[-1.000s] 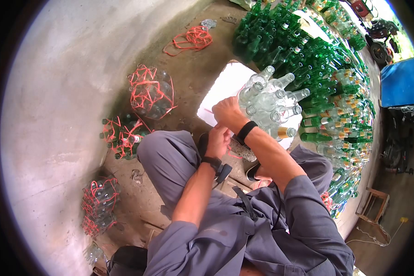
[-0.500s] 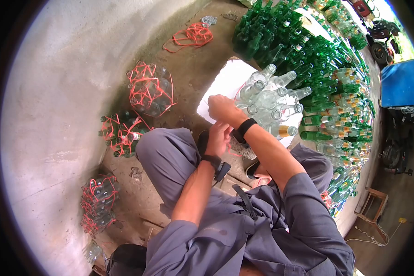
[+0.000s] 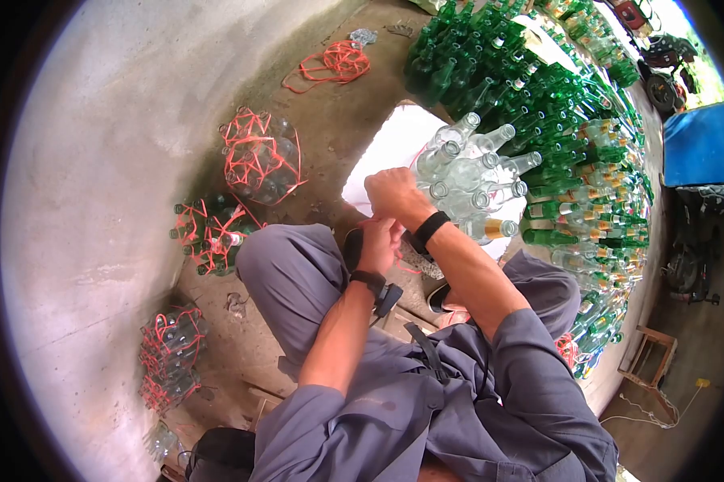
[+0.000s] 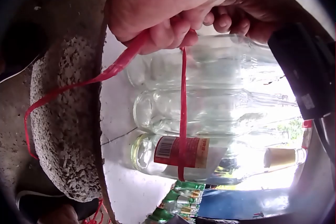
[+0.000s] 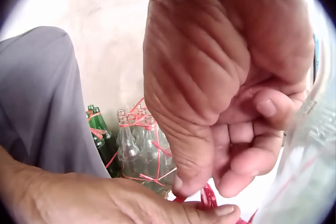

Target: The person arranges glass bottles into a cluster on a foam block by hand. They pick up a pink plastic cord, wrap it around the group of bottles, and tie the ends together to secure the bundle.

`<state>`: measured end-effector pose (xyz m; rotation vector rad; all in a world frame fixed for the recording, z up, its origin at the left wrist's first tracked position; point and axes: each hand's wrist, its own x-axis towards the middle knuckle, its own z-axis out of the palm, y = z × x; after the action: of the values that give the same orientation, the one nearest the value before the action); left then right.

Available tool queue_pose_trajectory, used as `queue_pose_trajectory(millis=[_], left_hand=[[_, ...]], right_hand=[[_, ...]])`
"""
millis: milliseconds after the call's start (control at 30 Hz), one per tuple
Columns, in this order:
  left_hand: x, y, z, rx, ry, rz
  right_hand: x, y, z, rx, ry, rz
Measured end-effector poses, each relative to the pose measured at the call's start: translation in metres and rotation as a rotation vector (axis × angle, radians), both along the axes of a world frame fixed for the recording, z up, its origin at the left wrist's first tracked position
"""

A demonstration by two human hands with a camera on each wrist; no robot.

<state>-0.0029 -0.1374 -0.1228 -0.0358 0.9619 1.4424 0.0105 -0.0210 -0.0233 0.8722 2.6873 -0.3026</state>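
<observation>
Clear glass bottles (image 3: 468, 178) stand in a group on a white board (image 3: 382, 153), and a red strap (image 4: 183, 113) runs around them in the left wrist view. My left hand (image 3: 380, 245) pinches the strap beside the bottles, with a loose tail hanging down from its fingers. Just above it, my right hand (image 3: 396, 194) is curled with its thumb against the red strap (image 5: 208, 196), beside the bottles. The hands overlap at the board's near left side, and part of the strap between them is hidden.
Strapped bottle bundles (image 3: 263, 157) stand on the left by the wall. A red strap coil (image 3: 338, 64) lies on the floor farther off. Many green bottles (image 3: 539, 104) fill the right side. A rough round block (image 4: 65, 124) is under the board.
My right hand has shifted slightly left since the first frame. The fingers of my left hand, looser half a second ago, now look more closed. The bottles keep their places on the board.
</observation>
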Motion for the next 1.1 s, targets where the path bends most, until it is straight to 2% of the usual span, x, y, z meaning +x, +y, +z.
queue_pose_trajectory(millis=[300,433,667,767,833,867,933,1033,1100], left_hand=[[-0.002,-0.001,0.007,-0.006,0.037,-0.003],[-0.004,0.000,0.002,-0.020,0.084,-0.043],[-0.004,-0.002,-0.001,0.029,0.137,-0.053],[-0.002,-0.001,-0.006,-0.041,0.184,-0.047],[0.003,0.003,-0.013,-0.121,0.470,0.018],[0.004,0.004,-0.020,-0.121,0.469,0.018],[0.005,0.006,-0.034,-0.075,0.689,0.016],[0.009,0.008,-0.036,0.059,0.652,0.131],[0.010,0.011,-0.026,0.025,0.690,0.163]], right_hand=[[0.002,0.002,0.007,-0.026,-0.001,0.090],[0.003,0.000,-0.009,0.036,0.035,0.060],[0.004,-0.001,-0.006,0.028,0.051,0.082],[0.003,-0.002,-0.006,0.014,0.066,0.086],[0.003,-0.002,-0.012,0.013,0.092,0.082],[0.003,-0.002,-0.014,0.022,0.098,0.078],[0.003,-0.002,-0.018,0.032,0.105,0.075],[0.002,-0.001,-0.021,0.040,0.092,0.050],[-0.001,0.000,-0.025,0.027,0.027,0.045]])
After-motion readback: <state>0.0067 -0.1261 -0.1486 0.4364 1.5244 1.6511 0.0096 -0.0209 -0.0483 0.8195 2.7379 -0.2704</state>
